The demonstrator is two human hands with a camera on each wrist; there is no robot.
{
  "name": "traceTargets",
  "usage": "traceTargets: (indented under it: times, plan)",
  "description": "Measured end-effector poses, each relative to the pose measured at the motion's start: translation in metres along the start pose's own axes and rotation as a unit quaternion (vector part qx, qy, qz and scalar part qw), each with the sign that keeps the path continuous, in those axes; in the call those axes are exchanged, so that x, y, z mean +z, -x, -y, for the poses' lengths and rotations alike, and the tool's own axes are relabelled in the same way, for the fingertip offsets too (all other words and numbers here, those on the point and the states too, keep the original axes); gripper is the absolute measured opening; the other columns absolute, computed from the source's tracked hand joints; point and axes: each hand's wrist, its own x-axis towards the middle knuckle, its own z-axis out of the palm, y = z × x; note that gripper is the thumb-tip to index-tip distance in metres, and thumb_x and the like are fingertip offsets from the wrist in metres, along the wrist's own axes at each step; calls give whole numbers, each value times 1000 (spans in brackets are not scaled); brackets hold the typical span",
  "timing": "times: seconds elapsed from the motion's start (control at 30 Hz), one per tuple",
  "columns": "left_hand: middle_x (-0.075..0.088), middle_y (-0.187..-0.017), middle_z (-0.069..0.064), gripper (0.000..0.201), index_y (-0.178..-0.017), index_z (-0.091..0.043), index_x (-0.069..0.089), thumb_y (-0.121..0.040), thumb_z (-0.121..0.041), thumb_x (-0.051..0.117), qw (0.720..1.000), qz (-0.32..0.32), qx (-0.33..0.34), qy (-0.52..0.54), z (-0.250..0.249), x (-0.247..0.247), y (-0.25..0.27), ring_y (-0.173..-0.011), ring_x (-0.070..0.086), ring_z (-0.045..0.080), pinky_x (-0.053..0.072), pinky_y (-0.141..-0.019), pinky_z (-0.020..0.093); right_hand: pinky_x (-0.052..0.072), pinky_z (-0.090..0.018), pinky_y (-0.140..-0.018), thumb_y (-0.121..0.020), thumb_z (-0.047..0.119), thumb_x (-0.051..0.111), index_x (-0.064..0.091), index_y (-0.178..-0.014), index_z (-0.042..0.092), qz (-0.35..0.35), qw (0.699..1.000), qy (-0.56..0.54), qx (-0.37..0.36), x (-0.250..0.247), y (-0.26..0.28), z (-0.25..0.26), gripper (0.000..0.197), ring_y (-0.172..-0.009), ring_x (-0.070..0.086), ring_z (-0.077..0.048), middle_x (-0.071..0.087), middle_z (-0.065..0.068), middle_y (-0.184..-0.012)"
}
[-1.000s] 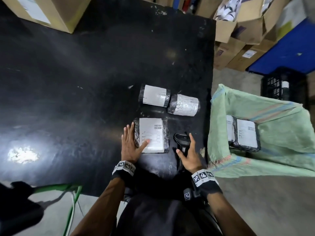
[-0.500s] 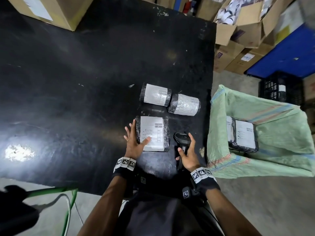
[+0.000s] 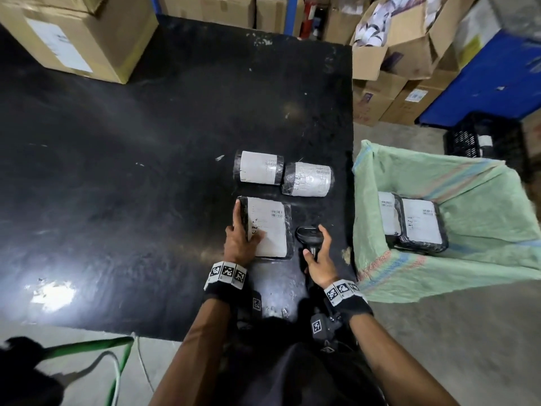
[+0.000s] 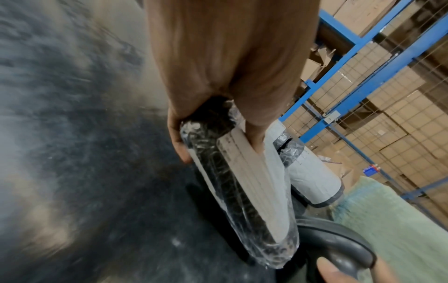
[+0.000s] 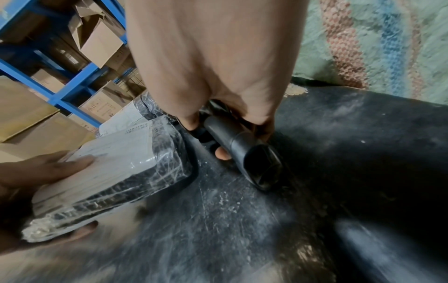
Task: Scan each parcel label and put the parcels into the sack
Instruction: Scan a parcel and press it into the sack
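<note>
While gripping the flat parcel (image 3: 268,227) along its left edge on the black table (image 3: 117,171), left hand (image 3: 238,243) with thumb pressed on the white label, fingers curled under the side. Right hand (image 3: 319,259) wrapped round the handle of the black scanner (image 3: 307,234), just right of that parcel. Beyond, two rolled parcels (image 3: 259,170) (image 3: 307,179) touching end to end. At the table's right edge, green sack (image 3: 483,265) open, two parcels (image 3: 420,225) inside.
</note>
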Motion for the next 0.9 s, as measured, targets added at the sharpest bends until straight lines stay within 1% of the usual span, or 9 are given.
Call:
traceTargets:
  times: [0.07,0.17,0.27,0.43,0.53,0.6,0.67,0.77,0.9]
  plan:
    - [53,-131,32,102,-164,-42,-4,-96,-31,72,1000,-7,-18,-17,-4,1,5,-118,57,52,43,-106,56,37,-18,-98,-99,3,52,11,-155,18,-5,1000,2,-10,1,2,1,71,-121,45,-15,35,3,-143]
    - [53,-130,30,103,-162,-47,-6,-96,-35,72,1000,-16,-18,-20,-1,4,14,-118,57,52,43,-105,55,39,-40,-111,-101,14,51,9,-155,30,-12,1000,6,-26,2,4,0,71,-126,52,-30,22,-1,-162]
    - [47,-151,21,100,-163,-46,-1,-96,-37,72,999,-27,21,2,6,11,19,-114,57,42,42,-106,47,34,-33,-108,-103,19,47,10,-156,29,-4,1000,4,-27,-2,8,1,65,-138,42,-30,24,-2,-162]
    - [33,-168,2,92,-165,-33,13,-91,-40,67,996,-28,87,15,8,15,17,-138,45,40,24,-97,32,42,-46,-109,-103,30,47,13,-154,33,-35,996,5,-78,-13,23,-1,61,-131,52,-31,34,-2,-158]
    - [41,-163,4,93,-164,-36,19,-82,-54,59,992,-26,125,-1,4,11,11,-133,49,38,22,-95,28,55,-40,-83,-102,39,46,11,-149,51,-57,992,-19,-111,-21,31,4,60,-93,66,-17,50,-8,-147]
    - [46,-161,0,93,-163,-35,24,-79,-59,55,989,-42,144,8,-1,8,9,-120,50,34,25,-91,25,51,-34,-66,-99,47,45,11,-147,57,-66,989,-35,-131,-27,36,15,59,-65,53,-2,61,-20,-130]
    - [44,-162,-4,91,-163,-32,28,-80,-60,54,982,-62,175,21,-9,5,10,-110,48,28,28,-88,22,54,-44,-55,-100,49,44,10,-148,57,-66,987,-40,-143,-34,43,32,60,-48,49,-13,65,-33,-105]
    - [41,-164,-6,82,-163,-28,29,-88,-47,59,974,-71,208,48,-24,1,8,-110,46,23,28,-92,12,54,-49,-47,-102,42,45,13,-147,58,-62,982,-59,-168,-42,55,68,58,-42,48,-32,63,-31,-89]
    - [44,-162,-12,81,-162,-36,29,-91,-36,69,961,-53,224,155,-40,-2,0,-135,50,27,38,-119,46,44,-31,-51,-103,38,43,18,-146,56,-58,973,-82,-210,-47,61,105,53,-48,48,-18,67,4,-101]
